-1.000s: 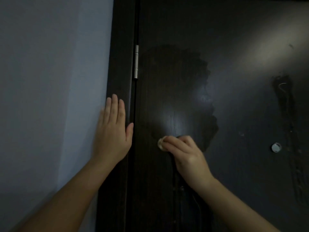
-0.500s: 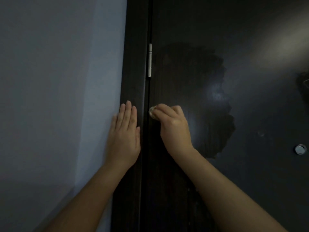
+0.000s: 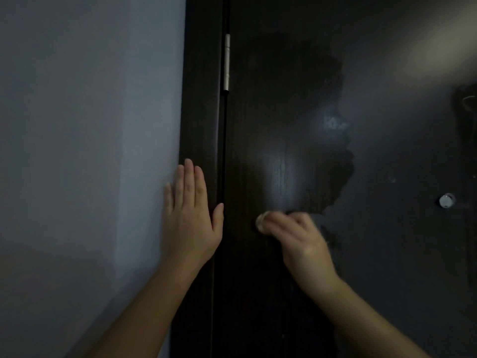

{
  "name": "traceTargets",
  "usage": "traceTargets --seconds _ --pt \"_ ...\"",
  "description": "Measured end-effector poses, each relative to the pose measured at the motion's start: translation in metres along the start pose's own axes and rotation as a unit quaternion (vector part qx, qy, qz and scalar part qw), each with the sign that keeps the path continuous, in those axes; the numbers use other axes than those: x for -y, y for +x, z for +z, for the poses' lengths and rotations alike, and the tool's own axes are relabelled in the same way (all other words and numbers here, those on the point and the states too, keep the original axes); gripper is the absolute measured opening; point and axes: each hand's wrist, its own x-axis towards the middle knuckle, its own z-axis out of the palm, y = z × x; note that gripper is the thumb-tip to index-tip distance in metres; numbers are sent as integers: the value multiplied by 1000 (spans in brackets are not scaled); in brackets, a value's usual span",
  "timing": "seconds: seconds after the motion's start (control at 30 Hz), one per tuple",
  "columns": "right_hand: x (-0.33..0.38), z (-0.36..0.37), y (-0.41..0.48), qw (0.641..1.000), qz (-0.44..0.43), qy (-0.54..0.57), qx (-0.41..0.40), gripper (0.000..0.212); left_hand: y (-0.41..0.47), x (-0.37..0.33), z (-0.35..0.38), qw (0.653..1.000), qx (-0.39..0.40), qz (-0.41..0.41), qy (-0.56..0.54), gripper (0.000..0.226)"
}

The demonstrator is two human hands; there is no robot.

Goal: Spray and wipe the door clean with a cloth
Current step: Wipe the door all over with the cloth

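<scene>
Head view: my left hand point(image 3: 191, 218) lies flat where the pale wall point(image 3: 90, 151) meets the dark door frame point(image 3: 201, 99). Its fingers are straight, side by side and pointing up. The little finger lies on the wall, and the middle and index fingers lie on the frame. The thumb is spread out to the right, its tip at the narrow gap between frame and door point(image 3: 387, 254). This hand holds nothing.

My right hand point(image 3: 302, 244) is on the door leaf, to the right of the left hand and apart from it. Its fingers are curled over a small pale wad of cloth point(image 3: 261, 223). Only a rounded bit of the cloth shows, just past my fingertips on the left. The hand is smeared with blur, so I can only say the cloth appears to be pressed against the wood.

Just above my knuckles begins a darker wet patch point(image 3: 296, 112) with a ragged right edge. It reaches up the door to about the level of the silver hinge point(image 3: 227, 62), and a soft sheen of light sits in its lower half. The hinge stands upright in the gap, well above my left hand. A small round metal fitting point(image 3: 446, 200) sits on the door far to the right, well apart from my right hand and a little higher. A dark smear point(image 3: 467, 112) marks the door at the right edge.
</scene>
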Motion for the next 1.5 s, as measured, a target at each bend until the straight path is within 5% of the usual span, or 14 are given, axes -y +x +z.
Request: traceTargets --seconds 0.13,0.3,0.47,0.63,0.8,1.0,1.17,1.3,1.43,1.5 --pt "-27 -7 35 985 145 -29 -93 25 -4 -1 2 1000 -3 -12 5 75" --pt "-23 -21 -31 998 58 -31 -14 33 -7 -3 2 1000 -8 -12 -10 73" --pt "-63 -37 13 966 216 -74 -123 28 -7 -5 2 1000 -16 -22 -14 71" --pt "-21 -25 -62 995 96 -36 2 31 -22 -7 4 999 -5 -28 -15 71" --pt "-56 -43 -36 961 241 -75 -110 32 -35 -9 9 1000 -3 -31 -2 72" --pt "-4 -25 -106 986 167 -14 -13 32 -42 -8 9 1000 -5 -20 -19 71" --pt "-4 -18 -59 942 309 -9 -134 37 -43 -10 9 999 -14 -24 -22 70" --pt "40 4 -98 979 201 39 -13 43 -51 -8 10 999 -10 -11 -33 70" --pt "16 -8 -70 950 286 10 -125 31 -59 -5 14 999 -12 2 -45 68" --pt "34 9 -41 951 280 43 -120 34 -59 -4 15 997 -21 11 -68 65"
